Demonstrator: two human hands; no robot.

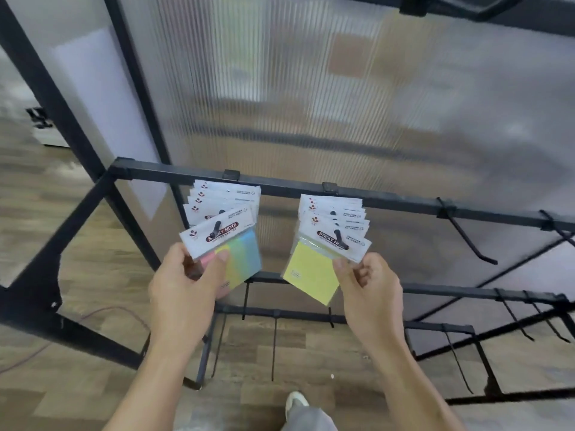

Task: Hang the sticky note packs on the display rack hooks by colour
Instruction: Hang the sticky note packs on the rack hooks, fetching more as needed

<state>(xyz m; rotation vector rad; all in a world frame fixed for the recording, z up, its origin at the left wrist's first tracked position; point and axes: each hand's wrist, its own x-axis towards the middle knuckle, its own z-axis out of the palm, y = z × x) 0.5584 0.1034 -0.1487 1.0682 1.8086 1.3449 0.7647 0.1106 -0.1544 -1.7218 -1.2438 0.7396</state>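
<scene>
Two hooks on the black rack bar (280, 185) carry rows of sticky note packs. The front multicolour pack (241, 259) hangs on the left hook (217, 227), with several like packs (222, 200) behind it. My left hand (183, 284) pinches this pack at its lower left, thumb on the front. The front yellow pack (311, 272) hangs on the right hook (339, 239), before several packs (334, 208). My right hand (370, 284) pinches the yellow pack's header at its right corner.
Bare black hooks (466, 234) stick out of the bar to the right, and more hang from lower bars (513, 318). A ribbed translucent panel (311, 88) backs the rack. Wooden floor (77, 213) and my shoe (295, 402) lie below.
</scene>
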